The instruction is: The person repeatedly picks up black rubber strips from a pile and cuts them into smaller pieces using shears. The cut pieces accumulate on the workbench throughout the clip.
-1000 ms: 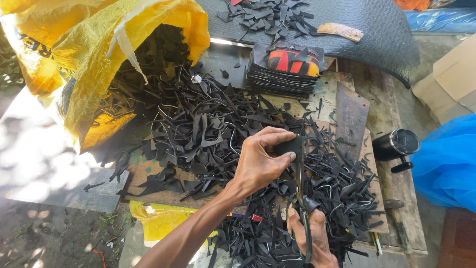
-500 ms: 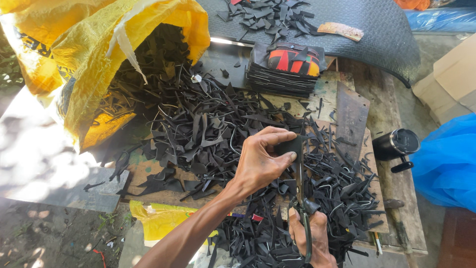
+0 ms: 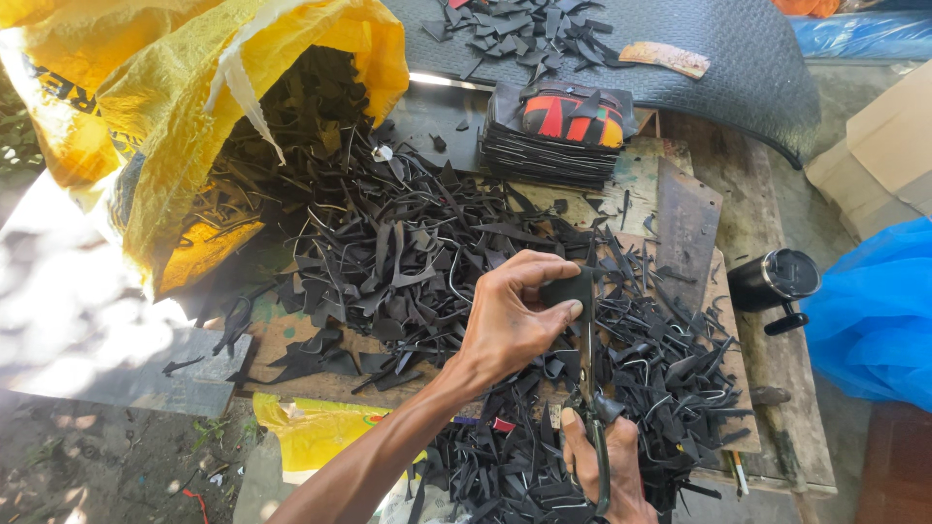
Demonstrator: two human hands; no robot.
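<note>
A small flat black rubber piece (image 3: 568,291) is pinched between thumb and fingers of the left hand (image 3: 510,320), above the heap of black rubber scraps (image 3: 408,252). The right hand (image 3: 607,471) is closed around dark scissors (image 3: 590,427), blades pointing up to the piece. Behind lies an open yellow woven sack (image 3: 194,107).

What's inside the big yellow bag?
The yellow bag lies open on its side, and black scraps fill its mouth and spill onto the wooden table. How far back they go is hidden by the bag's own folds.
</note>
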